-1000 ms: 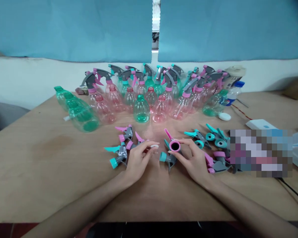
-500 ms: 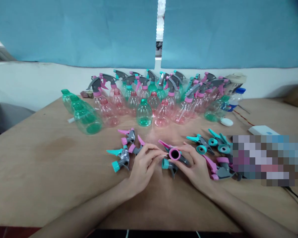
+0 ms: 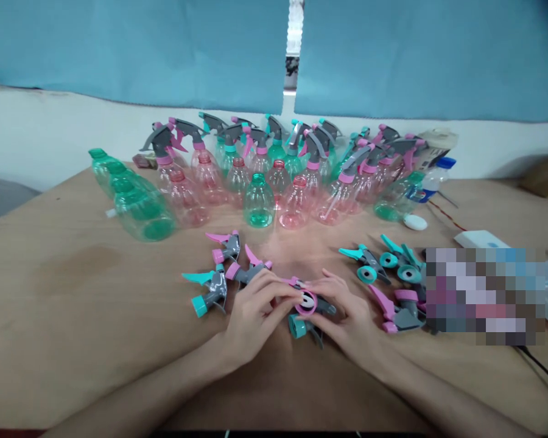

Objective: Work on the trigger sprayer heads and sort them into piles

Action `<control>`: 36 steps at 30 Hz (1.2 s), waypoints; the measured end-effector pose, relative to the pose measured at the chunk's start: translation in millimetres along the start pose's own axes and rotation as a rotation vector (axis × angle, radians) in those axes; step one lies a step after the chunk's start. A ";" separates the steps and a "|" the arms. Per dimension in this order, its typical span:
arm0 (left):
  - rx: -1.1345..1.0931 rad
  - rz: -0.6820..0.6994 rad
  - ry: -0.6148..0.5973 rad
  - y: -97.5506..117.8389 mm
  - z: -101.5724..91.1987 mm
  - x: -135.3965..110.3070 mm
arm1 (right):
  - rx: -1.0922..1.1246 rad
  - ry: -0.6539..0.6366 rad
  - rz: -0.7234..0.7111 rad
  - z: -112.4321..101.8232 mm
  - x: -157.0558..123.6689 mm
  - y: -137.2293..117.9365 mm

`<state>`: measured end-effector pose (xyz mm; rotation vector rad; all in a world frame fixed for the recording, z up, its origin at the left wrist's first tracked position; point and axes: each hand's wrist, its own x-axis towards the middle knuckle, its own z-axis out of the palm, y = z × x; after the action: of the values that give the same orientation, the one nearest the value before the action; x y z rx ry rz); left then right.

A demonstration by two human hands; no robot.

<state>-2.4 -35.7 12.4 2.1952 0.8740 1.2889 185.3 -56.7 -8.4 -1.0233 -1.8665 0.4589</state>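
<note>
My right hand (image 3: 355, 319) grips a grey and pink spray trigger head (image 3: 324, 305), its pink collar turned up toward me. My left hand (image 3: 254, 313) pinches a small white washer (image 3: 307, 300) at the collar's mouth; the washer lies inside the rim, partly behind my fingertips. Beneath my hands, a grey spray head with a teal collar (image 3: 298, 326) rests on the table. Left of my left hand lie a teal-collared spray head (image 3: 218, 285) and pink ones (image 3: 231, 246). To the right of my right hand is another pink spray head (image 3: 406, 316).
Several green and pink clear bottles (image 3: 259, 204) stand across the back of the wooden table (image 3: 95, 340), many with trigger heads fitted. Teal spray heads (image 3: 368, 274) lie on the right. Beyond them are a white oval object (image 3: 415, 222), a white box (image 3: 481, 239) and a blue-capped bottle (image 3: 436, 176).
My left hand has brought the white washer from beside the collar into its mouth. Both hands and the held spray head sit slightly lower and further left in view; the camera has shifted too.
</note>
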 end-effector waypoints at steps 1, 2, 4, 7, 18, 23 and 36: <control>0.022 0.015 0.001 -1.0 0.1 -0.1 | 0.004 -0.002 -0.005 -0.1 -0.2 -0.4; 0.040 0.021 0.001 -1.5 0.2 -0.3 | 0.006 -0.003 -0.013 0.0 -0.5 -0.5; 0.056 0.020 0.007 -1.1 0.3 -0.6 | 0.007 -0.001 -0.028 0.3 -1.4 0.2; 0.056 0.040 0.029 2.6 -1.2 0.3 | 0.002 0.002 -0.010 0.5 -2.9 1.8; 0.138 0.304 -0.147 5.2 -6.0 -1.2 | 0.005 0.014 -0.028 -1.2 -2.9 4.9; 0.167 0.326 -0.175 11.2 -7.9 -3.6 | 0.026 0.004 -0.052 -0.9 -6.9 2.7; 0.199 0.335 -0.148 7.8 -6.6 -4.2 | 0.014 -0.002 -0.024 -2.1 -6.3 2.0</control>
<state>-7.4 -43.8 18.0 2.6442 0.6174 1.2045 189.4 -60.9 -12.1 -0.9906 -1.8726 0.4581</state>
